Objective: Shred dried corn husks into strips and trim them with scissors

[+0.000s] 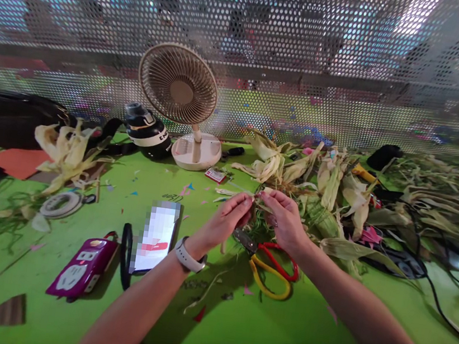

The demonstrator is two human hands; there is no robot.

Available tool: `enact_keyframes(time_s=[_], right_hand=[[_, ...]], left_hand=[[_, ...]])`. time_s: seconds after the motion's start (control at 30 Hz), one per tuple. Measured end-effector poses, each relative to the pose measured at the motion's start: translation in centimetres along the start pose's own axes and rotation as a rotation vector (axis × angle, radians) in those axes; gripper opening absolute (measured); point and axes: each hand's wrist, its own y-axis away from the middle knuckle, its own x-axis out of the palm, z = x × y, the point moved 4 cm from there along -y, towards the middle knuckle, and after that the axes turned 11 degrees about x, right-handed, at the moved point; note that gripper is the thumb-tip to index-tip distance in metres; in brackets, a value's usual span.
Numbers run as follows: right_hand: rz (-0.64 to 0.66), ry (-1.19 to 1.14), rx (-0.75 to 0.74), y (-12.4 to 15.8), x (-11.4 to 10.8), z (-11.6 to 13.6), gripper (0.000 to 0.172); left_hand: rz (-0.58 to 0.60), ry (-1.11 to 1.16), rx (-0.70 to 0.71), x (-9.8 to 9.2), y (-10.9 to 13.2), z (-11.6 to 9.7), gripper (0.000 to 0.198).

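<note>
1. Hands meet over the middle of the green table (302,328), raised a little above it. Left hand (225,222) and right hand (286,220) sit fingertip to fingertip, nearly touching.
2. Both pinch one thin pale husk strip (256,199). Left fingers closed on its left end, right fingers closed on its right end. Strip is small and partly hidden by the fingers, so exact grip points are unclear.
3. Long axis of the strip runs left-right between the two hands, roughly level and crosswise to the forearms. Neither hand is nearer; it is shared, dead centre.
4. Left wrist wears a white watch (188,256).
5. Scissors (270,265) with red and yellow handles lie flat on the table directly below the hands, on the near side, blades pointing up-left under the left hand. Right hand is slightly closer to the handles.
6. Pile of corn husks (328,191) lies just beyond and to the right of the right hand, nearly touching it.
7. Phone (156,236) lies left of the left forearm; purple power strip (84,267) further left.
8. Desk fan (178,95) stands at the back, well apart from the hands, before a perforated metal screen (355,53).
9. Second husk bunch (66,153) lies far left, with a tape roll (61,204) beside it.
</note>
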Motion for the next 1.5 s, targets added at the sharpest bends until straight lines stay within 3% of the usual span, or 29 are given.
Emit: enact_keyframes(time_s=[0.1,0.57,1.03,1.33,1.5], right_hand=[[0.004,0.016,-0.018,-0.1,-0.12,-0.05,0.025],[0.009,0.031,-0.076,-0.38,-0.28,-0.4,0.028],[0.01,0.029,-0.007,-0.24,-0.1,-0.2,0.03],[0.065,0.081,-0.106,0.23,0.27,0.08,0.022],[0.121,0.019,0.048,0.0,0.35,-0.29,0.026]], left_hand=[[-0.045,0.07,-0.042,-0.03,0.01,-0.09,0.032],[0.162,-0.113,0.048,0.56,0.23,-0.71,0.019],[0.142,-0.124,0.086,0.26,0.0,-0.33,0.02],[0.098,-0.253,0.175,-0.14,-0.06,-0.95,0.02],[0.168,-0.217,0.177,0.09,-0.14,-0.62,0.02]])
